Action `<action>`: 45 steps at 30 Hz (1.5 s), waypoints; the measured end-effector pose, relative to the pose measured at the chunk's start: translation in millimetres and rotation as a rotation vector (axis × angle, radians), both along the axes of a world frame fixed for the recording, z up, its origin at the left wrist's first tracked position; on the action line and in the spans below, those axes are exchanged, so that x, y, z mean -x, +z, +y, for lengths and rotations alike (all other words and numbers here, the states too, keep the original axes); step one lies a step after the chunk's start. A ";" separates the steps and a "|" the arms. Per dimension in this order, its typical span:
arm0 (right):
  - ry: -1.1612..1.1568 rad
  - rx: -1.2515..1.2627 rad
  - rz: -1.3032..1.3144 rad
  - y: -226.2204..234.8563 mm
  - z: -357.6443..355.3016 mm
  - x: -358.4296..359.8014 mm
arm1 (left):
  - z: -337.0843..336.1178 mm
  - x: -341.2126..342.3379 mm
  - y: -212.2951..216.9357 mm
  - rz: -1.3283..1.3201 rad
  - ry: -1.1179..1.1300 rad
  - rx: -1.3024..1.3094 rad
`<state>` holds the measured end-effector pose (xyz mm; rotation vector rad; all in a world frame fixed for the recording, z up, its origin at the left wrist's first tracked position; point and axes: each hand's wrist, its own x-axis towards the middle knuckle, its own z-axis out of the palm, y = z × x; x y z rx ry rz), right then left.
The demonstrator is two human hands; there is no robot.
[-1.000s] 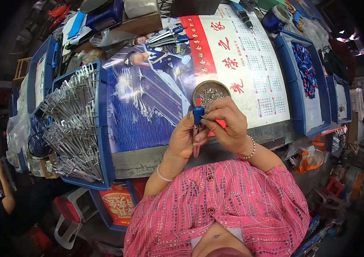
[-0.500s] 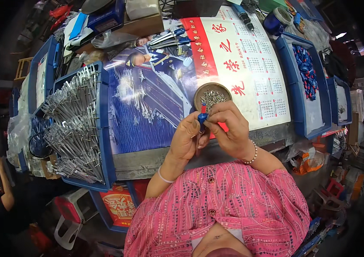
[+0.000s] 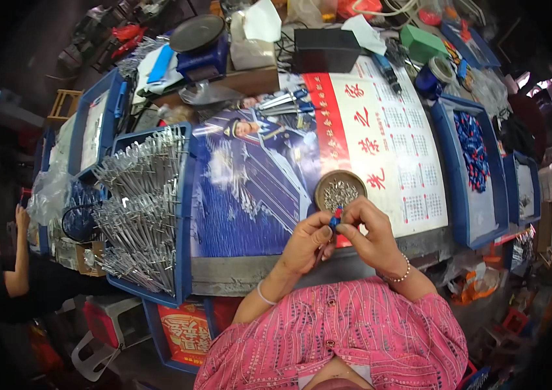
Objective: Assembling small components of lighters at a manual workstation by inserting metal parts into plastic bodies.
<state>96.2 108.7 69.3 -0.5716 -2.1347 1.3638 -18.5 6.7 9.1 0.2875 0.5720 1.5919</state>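
Observation:
Just on the near side of a round bowl (image 3: 320, 197) of small metal pieces, my two hands meet over a small blue plastic part with a red piece (image 3: 335, 221). My left hand (image 3: 307, 244) is closed on the part in a pinch. Thumb and fingers of my right hand (image 3: 372, 235) press together on it from the other side. My fingers hide much of the part. Similar blue-and-red parts (image 3: 471, 146) lie heaped in a blue tray (image 3: 484, 221) on the right.
A blue tray (image 3: 184, 279) of long thin metal rods (image 3: 143, 214) stands on the left. Several blue-ended rods (image 3: 287, 101) lie on the poster (image 3: 250, 214) covering the table. At the back are a black box (image 3: 325, 51) and a round-topped scale (image 3: 197, 34). Another person's arm (image 3: 19, 253) shows far left.
The whole view has tilted, so the table sits lower and more of its far side shows. Both hands stay together on the small part beside the bowl.

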 end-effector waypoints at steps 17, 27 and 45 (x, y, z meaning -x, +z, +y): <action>-0.196 -0.459 0.214 -17.6 -21.3 6.9 | -2.9 -10.5 -0.3 -0.156 -0.036 0.015; 0.154 0.097 0.035 -9.6 -4.0 -5.5 | -11.6 -7.4 0.8 -0.089 -0.053 -0.011; 0.468 0.484 0.170 -25.9 6.9 -17.0 | -13.9 -18.3 -0.5 0.035 -0.066 0.085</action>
